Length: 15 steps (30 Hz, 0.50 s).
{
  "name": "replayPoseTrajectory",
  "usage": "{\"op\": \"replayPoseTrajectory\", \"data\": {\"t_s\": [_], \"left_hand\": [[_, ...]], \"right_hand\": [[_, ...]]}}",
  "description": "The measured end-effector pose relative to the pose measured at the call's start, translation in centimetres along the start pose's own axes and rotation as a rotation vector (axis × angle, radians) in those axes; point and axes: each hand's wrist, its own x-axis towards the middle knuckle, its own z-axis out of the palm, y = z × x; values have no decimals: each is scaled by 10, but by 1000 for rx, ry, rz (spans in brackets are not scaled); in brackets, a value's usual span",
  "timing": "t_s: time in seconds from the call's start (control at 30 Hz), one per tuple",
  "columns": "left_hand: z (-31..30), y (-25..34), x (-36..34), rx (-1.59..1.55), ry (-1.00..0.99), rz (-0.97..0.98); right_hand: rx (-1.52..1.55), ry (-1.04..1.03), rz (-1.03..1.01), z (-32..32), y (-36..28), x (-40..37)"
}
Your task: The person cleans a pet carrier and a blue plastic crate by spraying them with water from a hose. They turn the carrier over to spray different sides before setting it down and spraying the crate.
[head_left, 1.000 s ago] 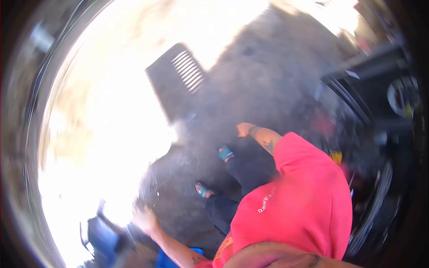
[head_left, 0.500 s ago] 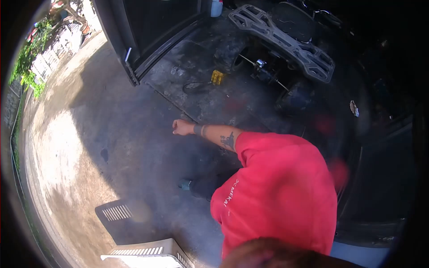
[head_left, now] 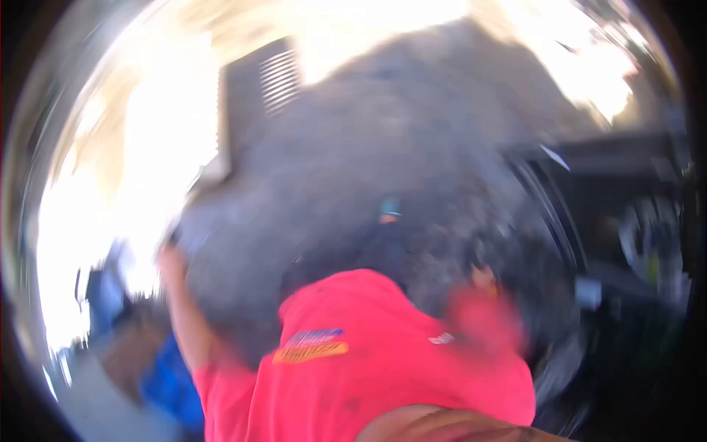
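Strong motion blur covers the whole head view. My left arm reaches out to the left, and my left hand (head_left: 171, 259) is over the floor near its sunlit edge. A small dark patch shows right at its fingertips; I cannot tell whether the hand holds it. Beyond the red sleeve on the right, my right hand (head_left: 482, 277) is a smeared patch above the dark floor. Its fingers do not show clearly. Between the hands are my red shirt (head_left: 368, 368) and a teal shoe (head_left: 390, 207) on the concrete floor (head_left: 368, 140).
A light slotted crate (head_left: 219, 171) stands at the upper left beside its slatted shadow. At the right is a dark door (head_left: 618, 169) with a pale handle (head_left: 554, 157). A pale container (head_left: 588, 292) is below it. Something bright blue (head_left: 175, 383) lies at the lower left.
My view has swung round: the crate is now at upper left and the door at right. The quad-bike-like frame has left view. Both arms now show, where one reached out before.
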Motion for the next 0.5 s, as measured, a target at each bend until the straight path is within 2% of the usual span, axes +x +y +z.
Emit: {"op": "replayPoseTrajectory", "data": {"t_s": [0.07, 0.13, 0.2, 0.27, 0.3, 0.37, 0.43, 0.5], "left_hand": [[-4, -22, -68, 13, 78, -344], [8, 22, -115, -13, 108, -502], [23, 77, -159, -39, 55, -518], [29, 136, -156, -58, 79, -463], [52, 96, -129, -66, 95, -452], [57, 120, -127, -100, 82, -491], [58, 145, -118, -168, 161, -506], [60, 166, -110, -195, 170, -507]], "right_hand": [[9, -153, 51, -31, 38, 51], [-18, -172, 167, -87, 83, 117], [-54, -149, 242, -139, 118, 168], [-26, -114, 241, -167, 128, 216], [-8, -87, 192, -154, 117, 224], [127, -44, 66, -176, 72, 268], [-239, 163, -188, -190, 20, 286], [-133, 137, -190, -188, -8, 295]]}}
